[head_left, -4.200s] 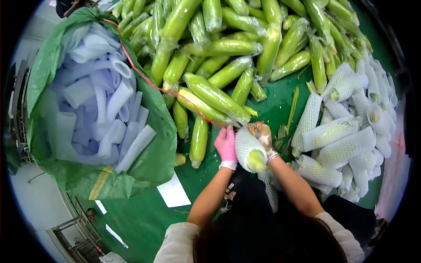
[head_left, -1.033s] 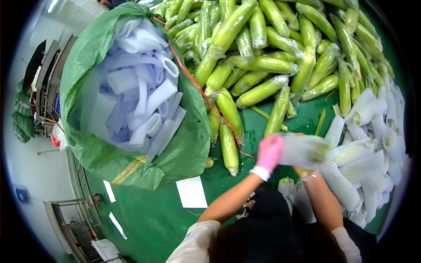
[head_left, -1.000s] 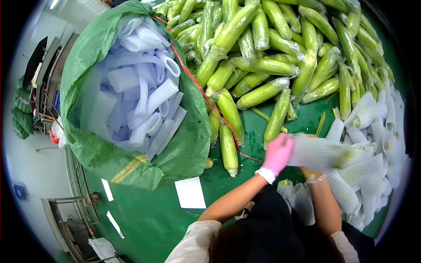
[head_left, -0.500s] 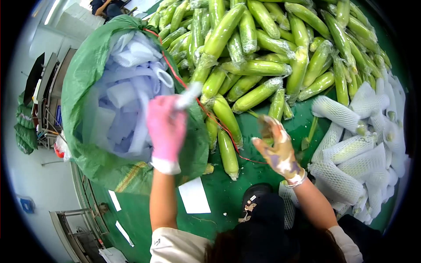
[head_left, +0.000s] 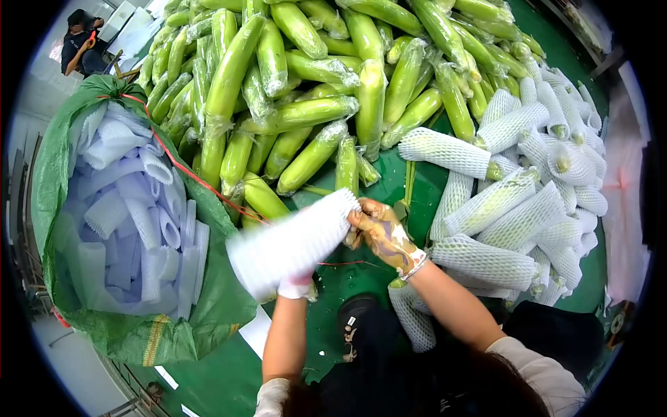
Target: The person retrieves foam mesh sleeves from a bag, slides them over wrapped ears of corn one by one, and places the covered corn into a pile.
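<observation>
A white foam net sleeve [head_left: 292, 243], blurred at its left end, is spread across in front of me. My left hand [head_left: 299, 283], in a pink glove, is mostly hidden behind it, so its fingers do not show. At the sleeve's right end, my right hand [head_left: 384, 235] in a stained glove pinches the edge. Just beyond the sleeve stands a plastic-wrapped green vegetable [head_left: 347, 165], its near end by my right fingers. The green sack [head_left: 229, 306] on the left holds many loose foam sleeves [head_left: 142, 215].
A large pile of wrapped green vegetables [head_left: 299, 132] lies ahead. Vegetables in foam nets [head_left: 514, 215] are heaped at the right, with another netted one [head_left: 412, 316] near my legs. A red string [head_left: 184, 167] trails from the sack. Another person [head_left: 83, 43] is at the far upper left.
My left hand has left the sack's opening and come right with the sleeve, now opened out wide. My right hand, spread before, has closed on its end. The view has shifted rightward.
</observation>
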Motion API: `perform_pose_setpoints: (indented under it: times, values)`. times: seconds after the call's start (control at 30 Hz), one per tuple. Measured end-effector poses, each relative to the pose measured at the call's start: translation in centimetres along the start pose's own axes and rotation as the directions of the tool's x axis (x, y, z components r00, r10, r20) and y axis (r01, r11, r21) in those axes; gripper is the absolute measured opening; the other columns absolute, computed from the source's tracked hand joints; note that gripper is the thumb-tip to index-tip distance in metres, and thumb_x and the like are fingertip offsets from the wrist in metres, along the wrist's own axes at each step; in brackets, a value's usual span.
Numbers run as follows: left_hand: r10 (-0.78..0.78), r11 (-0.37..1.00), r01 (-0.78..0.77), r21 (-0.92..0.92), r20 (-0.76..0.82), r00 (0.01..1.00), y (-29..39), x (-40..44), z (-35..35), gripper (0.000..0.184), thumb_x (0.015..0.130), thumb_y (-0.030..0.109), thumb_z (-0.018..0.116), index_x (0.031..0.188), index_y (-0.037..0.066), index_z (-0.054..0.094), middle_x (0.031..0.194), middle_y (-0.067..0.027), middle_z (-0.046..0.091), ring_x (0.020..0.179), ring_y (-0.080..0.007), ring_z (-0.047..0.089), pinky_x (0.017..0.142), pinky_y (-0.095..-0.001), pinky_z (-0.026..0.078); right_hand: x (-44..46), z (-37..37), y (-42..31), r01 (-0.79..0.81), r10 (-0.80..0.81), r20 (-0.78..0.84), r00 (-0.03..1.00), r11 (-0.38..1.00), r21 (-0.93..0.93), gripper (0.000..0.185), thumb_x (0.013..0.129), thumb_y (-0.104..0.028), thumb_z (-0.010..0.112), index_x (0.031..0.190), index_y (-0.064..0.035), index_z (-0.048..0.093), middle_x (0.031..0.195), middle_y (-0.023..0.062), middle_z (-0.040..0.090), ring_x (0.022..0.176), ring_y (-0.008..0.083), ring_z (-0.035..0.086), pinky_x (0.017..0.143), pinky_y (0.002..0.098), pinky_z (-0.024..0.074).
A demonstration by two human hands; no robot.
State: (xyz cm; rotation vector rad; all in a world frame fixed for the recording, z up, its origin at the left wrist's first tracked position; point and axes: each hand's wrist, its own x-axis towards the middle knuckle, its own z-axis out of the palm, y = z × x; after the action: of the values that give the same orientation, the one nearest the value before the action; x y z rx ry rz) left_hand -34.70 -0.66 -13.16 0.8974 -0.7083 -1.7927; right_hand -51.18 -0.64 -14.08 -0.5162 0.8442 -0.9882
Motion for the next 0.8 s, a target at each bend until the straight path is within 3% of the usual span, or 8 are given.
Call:
perform_pose_setpoints:
  times: [0.07,0.2,0.23,0.37,0.6,0.67,0.77,0.8]
  values:
    - [0.200,0.550,-0.147,0.822,0.041,0.979,-4.2,1.1,-4.6,0.040,0.095,0.027,0.048,0.121,-0.002,0.056,0.121,-0.0139,0.057,0.107,-0.0204,0.055,0.091,-0.0299,0.044,0.5,-0.9,3.5,-0.021,-0.013,0.079,0.997,0.913,0.406,0.021,0.090,-0.020,0.062,0.105,-0.0056,0.059,0.085,0.0031,0.063,0.064,0.0134,0.061,0.053,0.0248,0.0496]
    - [-0.070,0.979,0.105,0.177,-0.196,0.978,-1.8,0.6,1.1,0.035,0.091,0.027,0.053,0.107,-0.004,0.060,0.101,-0.0063,0.063,0.091,-0.0131,0.056,0.087,-0.0253,0.042,0.7,-0.4,3.0,0.241,-0.338,0.005,0.941,0.661,-0.711,0.020,0.087,-0.012,0.059,0.104,-0.0015,0.062,0.087,0.0020,0.065,0.078,0.0177,0.064,0.071,0.0283,0.0511]
    - [-0.086,0.972,0.133,0.193,-0.231,0.969,-1.6,0.5,1.2,0.031,0.090,0.024,0.055,0.103,-0.003,0.060,0.100,-0.0068,0.063,0.092,-0.0136,0.056,0.087,-0.0259,0.042,0.8,-0.9,3.7,0.165,-0.191,-0.063,0.980,0.942,-0.294,0.016,0.087,-0.010,0.057,0.099,-0.0007,0.063,0.085,0.0023,0.065,0.077,0.0174,0.063,0.070,0.0288,0.0504]
    - [-0.024,0.959,-0.058,-0.279,-0.284,0.959,-1.1,1.1,1.8,0.012,0.085,0.009,0.052,0.095,0.003,0.054,0.088,-0.0060,0.055,0.083,-0.0182,0.054,0.086,-0.0338,0.045,2.1,-3.6,5.1,0.385,-0.508,-0.160,0.846,0.791,-0.475,0.011,0.086,-0.005,0.057,0.090,0.0035,0.063,0.082,0.0096,0.066,0.074,0.0161,0.062,0.067,0.0276,0.0468]
    - [0.000,0.866,0.135,0.482,-0.270,0.963,-3.9,2.4,1.7,0.033,0.088,0.024,0.065,0.107,-0.003,0.059,0.093,-0.0034,0.061,0.082,-0.0080,0.053,0.075,-0.0220,0.044,3.6,-4.9,9.3,0.181,-0.113,-0.272,0.956,0.954,0.238,0.015,0.093,-0.017,0.053,0.097,-0.0043,0.059,0.085,0.0055,0.061,0.069,0.0137,0.058,0.065,0.0270,0.0492]
    - [-0.021,0.832,0.155,0.532,-0.248,0.969,-2.8,2.1,2.0,0.035,0.086,0.023,0.066,0.108,-0.003,0.057,0.094,-0.0038,0.061,0.084,-0.0088,0.054,0.077,-0.0233,0.045,0.4,-1.2,4.3,0.302,-0.303,-0.187,0.934,0.953,-0.036,0.014,0.092,-0.016,0.055,0.097,-0.0039,0.060,0.081,0.0033,0.059,0.067,0.0111,0.055,0.062,0.0248,0.0468]
    - [-0.035,0.819,0.145,0.555,-0.204,0.978,-1.1,1.6,3.4,0.034,0.084,0.019,0.068,0.106,-0.004,0.057,0.090,-0.0041,0.062,0.084,-0.0106,0.058,0.080,-0.0253,0.047,-0.1,-0.9,2.5,0.301,-0.560,0.128,0.818,0.227,-0.926,0.019,0.093,-0.020,0.055,0.104,-0.0048,0.058,0.082,0.0005,0.058,0.068,0.0107,0.056,0.061,0.0266,0.0482]
    - [-0.194,0.912,0.239,0.335,-0.162,0.968,-0.4,1.6,3.5,0.032,0.084,0.017,0.068,0.105,-0.005,0.058,0.091,-0.0046,0.063,0.085,-0.0117,0.059,0.081,-0.0257,0.047,-0.2,-0.6,3.0,0.326,-0.473,-0.074,0.878,0.704,-0.631,0.017,0.093,-0.021,0.055,0.098,-0.0055,0.059,0.081,0.0008,0.058,0.069,0.0121,0.056,0.062,0.0290,0.0486]
